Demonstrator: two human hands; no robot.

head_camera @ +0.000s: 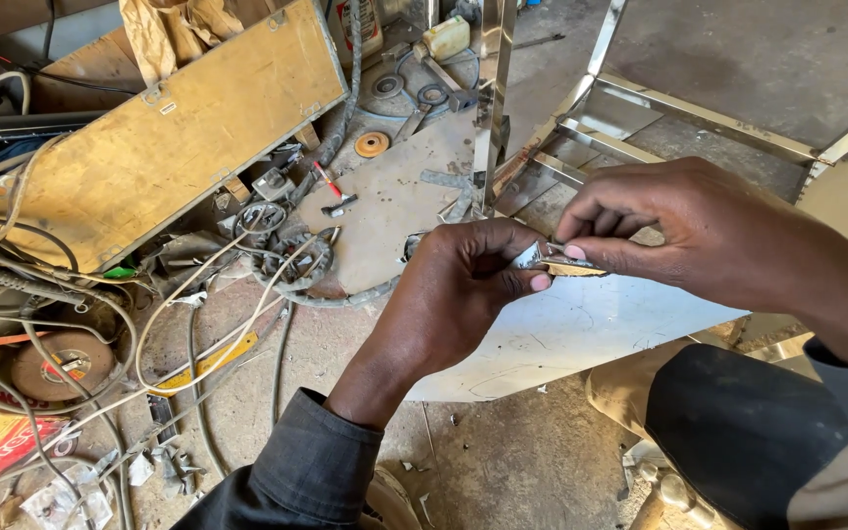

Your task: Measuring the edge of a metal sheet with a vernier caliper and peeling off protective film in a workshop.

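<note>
- While both hands meet near the centre of the view, the left hand (463,285) pinches one end of a small flat metal piece (554,260) between thumb and curled fingers, closed tight on it.
- At 3 o'clock of that pinch, the right hand (699,231) closes thumb and forefinger on the other end of the same metal piece, the remaining fingers (609,196) arched above it.
- Held level between the two hands, the piece is shiny on the left and tan or rusty on the right; it hangs in the air above a pale metal sheet (581,329) that lies on the floor.
- At 12 o'clock of the hands, a shiny steel frame (601,137) of square tube stands on the concrete, one post (491,98) rising straight up.
- At 10 o'clock, a small hammer with a red handle (330,188) lies on a grey plate, with an orange disc (372,144) just beyond it.
- Further out at 10 o'clock, a worn wooden board (169,137) leans over a tangle of cables (198,304).
- At 9 o'clock, near the left edge, a round grinding wheel (51,365) rests among the wires.
- At 5 o'clock, a dark knee (738,432) fills the lower right corner.
</note>
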